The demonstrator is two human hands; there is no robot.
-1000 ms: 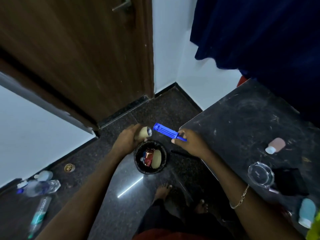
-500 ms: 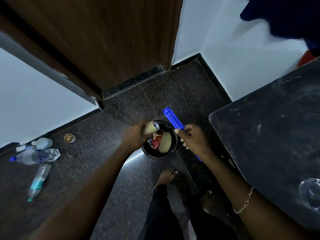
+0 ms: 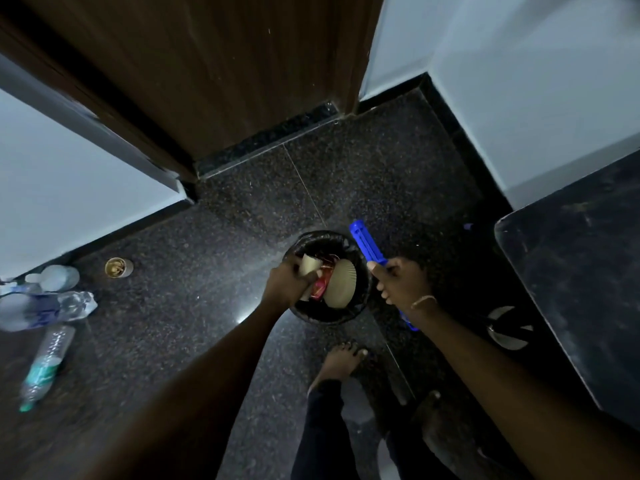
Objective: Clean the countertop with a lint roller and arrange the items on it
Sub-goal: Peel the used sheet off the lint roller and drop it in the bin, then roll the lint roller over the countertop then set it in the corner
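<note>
My right hand [image 3: 398,282] grips the blue lint roller handle [image 3: 367,244], whose bare spindle points up and away over the floor. My left hand [image 3: 289,282] is down inside the small black bin [image 3: 329,315] on the floor, closed around a beige cardboard roll [image 3: 309,268]. A red wrapper [image 3: 319,288] and a beige paper cup [image 3: 341,285] lie in the bin. The dark countertop [image 3: 581,289] shows at the right edge, only its corner in view.
Several plastic bottles [image 3: 45,306] lie on the dark floor at the left, with a small round gold tin [image 3: 118,267] near them. A brown door [image 3: 214,71] stands ahead. My bare feet [image 3: 341,362] are just below the bin.
The view dropped from the countertop to the floor. My left hand lowered the beige roll from above the bin into it. The blue handle swung from level to pointing up.
</note>
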